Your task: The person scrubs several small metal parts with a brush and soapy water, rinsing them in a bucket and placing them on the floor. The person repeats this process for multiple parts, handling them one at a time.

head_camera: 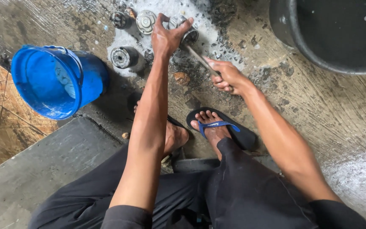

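Here, in the head view, a person squats on a wet, grimy floor [331,114] with 4 round metal parts laid out ahead. The left hand [167,37] grips the top of one part [186,29], fingers curled over it and pressed tight. The right hand [228,76] is closed in a fist around the handle of a rod [200,59] whose tip meets that part. White suds lie around the parts, so the work looks partly done (how clean each one is, I cannot tell). 3 other parts [123,57] sit untouched nearby. A blue bucket [49,80] stands at left, a black tub [318,38] at upper right.
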